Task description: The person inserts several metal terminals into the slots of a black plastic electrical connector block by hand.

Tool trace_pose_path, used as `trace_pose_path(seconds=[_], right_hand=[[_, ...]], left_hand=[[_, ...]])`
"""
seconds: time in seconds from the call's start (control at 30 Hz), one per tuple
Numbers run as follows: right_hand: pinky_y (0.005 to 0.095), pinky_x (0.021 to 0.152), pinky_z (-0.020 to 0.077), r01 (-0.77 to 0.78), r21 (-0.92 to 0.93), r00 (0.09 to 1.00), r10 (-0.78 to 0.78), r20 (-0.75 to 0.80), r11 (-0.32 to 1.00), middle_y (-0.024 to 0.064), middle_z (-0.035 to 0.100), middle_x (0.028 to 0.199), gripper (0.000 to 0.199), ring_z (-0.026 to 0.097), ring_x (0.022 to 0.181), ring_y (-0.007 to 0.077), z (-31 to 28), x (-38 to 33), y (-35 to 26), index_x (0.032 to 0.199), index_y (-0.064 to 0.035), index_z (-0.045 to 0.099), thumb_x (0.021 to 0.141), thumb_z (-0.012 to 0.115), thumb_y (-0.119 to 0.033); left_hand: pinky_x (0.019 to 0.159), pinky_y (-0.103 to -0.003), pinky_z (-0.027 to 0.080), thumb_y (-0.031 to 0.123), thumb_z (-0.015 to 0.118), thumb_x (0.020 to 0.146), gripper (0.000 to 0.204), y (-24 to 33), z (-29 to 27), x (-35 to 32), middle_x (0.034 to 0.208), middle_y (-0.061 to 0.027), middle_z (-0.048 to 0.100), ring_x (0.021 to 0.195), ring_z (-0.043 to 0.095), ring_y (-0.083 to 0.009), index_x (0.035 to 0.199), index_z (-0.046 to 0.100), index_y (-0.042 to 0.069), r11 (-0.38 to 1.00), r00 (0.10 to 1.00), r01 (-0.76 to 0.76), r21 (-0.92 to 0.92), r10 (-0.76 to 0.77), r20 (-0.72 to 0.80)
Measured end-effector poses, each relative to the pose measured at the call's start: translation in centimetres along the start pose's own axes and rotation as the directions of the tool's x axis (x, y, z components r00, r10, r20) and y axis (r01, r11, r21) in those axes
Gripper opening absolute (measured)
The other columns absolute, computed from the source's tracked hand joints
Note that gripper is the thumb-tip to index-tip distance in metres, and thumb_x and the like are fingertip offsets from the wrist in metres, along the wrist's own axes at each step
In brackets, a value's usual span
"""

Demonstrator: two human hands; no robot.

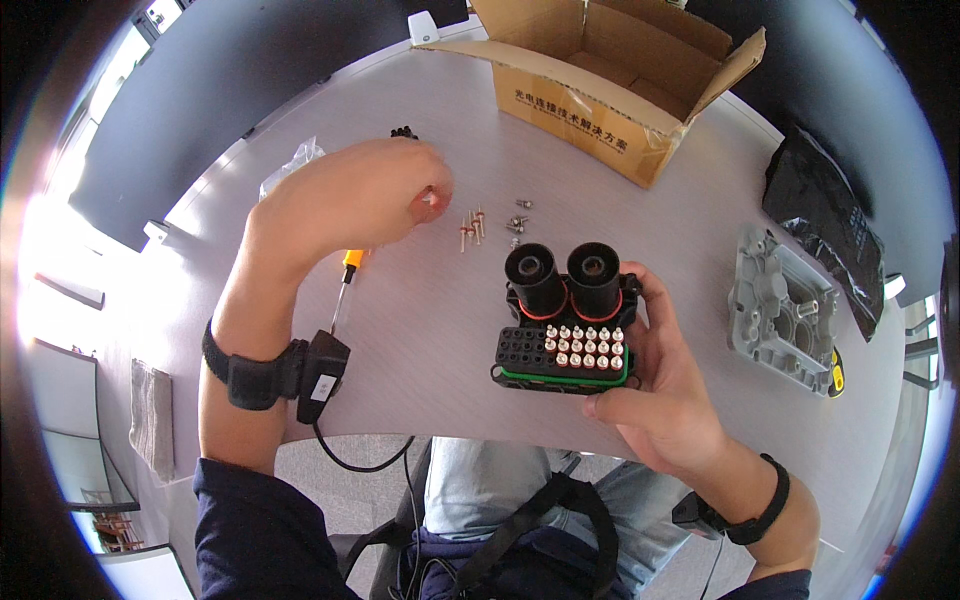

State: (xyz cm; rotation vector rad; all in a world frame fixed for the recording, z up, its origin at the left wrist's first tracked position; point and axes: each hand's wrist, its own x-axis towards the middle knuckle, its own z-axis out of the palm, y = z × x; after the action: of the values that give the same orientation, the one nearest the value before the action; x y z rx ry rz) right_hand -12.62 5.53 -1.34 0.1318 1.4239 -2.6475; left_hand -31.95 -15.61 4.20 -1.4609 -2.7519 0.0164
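My right hand (670, 385) grips the right side of a black multi-pin connector (508, 350) above the table. The connector has a green seal, a block of black holes partly filled with white-tipped metal pins, and two black round ports (594, 266) with red rings behind it. My left hand (365, 190) hovers over the table at the left, its fingers curled together. A small pale spot shows at its fingertips; whether it is a held part I cannot make out. Several loose metal contact pins (473, 226) lie just right of that hand, with several small screws (517, 222) beyond them.
An open cardboard box (580, 115) stands at the back. To the right are a grey metal housing (780, 310), a black plastic bag (830, 230) and a yellow-black tool (838, 373). A yellow-handled screwdriver (352, 262) and clear plastic bag (292, 165) lie by my left arm.
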Motion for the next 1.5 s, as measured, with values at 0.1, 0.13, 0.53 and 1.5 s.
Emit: trace_pose_path(seconds=[0.1, 0.13, 0.53, 1.5], right_hand=[[0.0400, 0.102, 0.0427, 0.002, 0.009, 1.000, -0.002, -0.014, 1.000, 0.0110, 0.043, 0.134, 0.101, 0.049, 0.122, 0.0242, -0.1, 0.1, 0.2, 0.144, -0.0143, 0.020, 0.059, 0.059, 0.021], [0.0410, 0.103, 0.0422, 0.007, 0.018, 1.000, -0.007, -0.018, 1.000, 0.0109, 0.043, 0.135, 0.101, 0.049, 0.123, 0.0246, -0.1, 0.1, 0.3, 0.144, -0.0152, 0.020, 0.058, 0.060, 0.021], [0.0463, 0.107, 0.0359, 0.060, 0.144, 0.996, -0.049, -0.074, 0.988, 0.0097, 0.042, 0.135, 0.098, 0.045, 0.127, 0.0264, -0.2, 0.1, 0.2, 0.146, -0.0167, 0.016, 0.063, 0.056, 0.016], [0.0409, 0.108, 0.0361, 0.131, 0.240, 0.969, -0.073, -0.238, 0.962, 0.0100, 0.049, 0.133, 0.094, 0.048, 0.127, 0.0282, 0.0, 0.0, -0.1, 0.146, -0.0170, 0.025, 0.060, 0.046, 0.017]], left_hand=[[0.071, -0.033, 0.049, 0.011, 0.062, 0.087, 0.009, 1.6, -1.8, 0.5, 0.086, -0.0088, 0.063, 0.074, 0.061, -0.0221, 0.088, 0.061, 0.002, 0.960, 0.992, -0.120, -0.254, 0.109, -0.057], [0.071, -0.033, 0.049, 0.011, 0.062, 0.087, 0.009, 2.4, -2.3, 0.6, 0.086, -0.0088, 0.063, 0.074, 0.061, -0.0221, 0.088, 0.061, 0.002, 0.958, 0.992, -0.126, -0.257, 0.115, -0.058], [0.064, -0.026, 0.053, 0.004, 0.071, 0.079, 0.005, 8.0, -3.7, -0.4, 0.079, -0.0082, 0.070, 0.070, 0.068, -0.0173, 0.081, 0.067, 0.002, 0.662, 0.923, -0.384, -0.644, 0.259, -0.285], [0.071, -0.036, 0.050, 0.011, 0.065, 0.083, 0.015, 4.5, -0.4, 1.5, 0.089, -0.0123, 0.065, 0.081, 0.064, -0.0281, 0.095, 0.064, 0.002, 0.962, 0.988, -0.136, -0.238, 0.113, -0.107]])
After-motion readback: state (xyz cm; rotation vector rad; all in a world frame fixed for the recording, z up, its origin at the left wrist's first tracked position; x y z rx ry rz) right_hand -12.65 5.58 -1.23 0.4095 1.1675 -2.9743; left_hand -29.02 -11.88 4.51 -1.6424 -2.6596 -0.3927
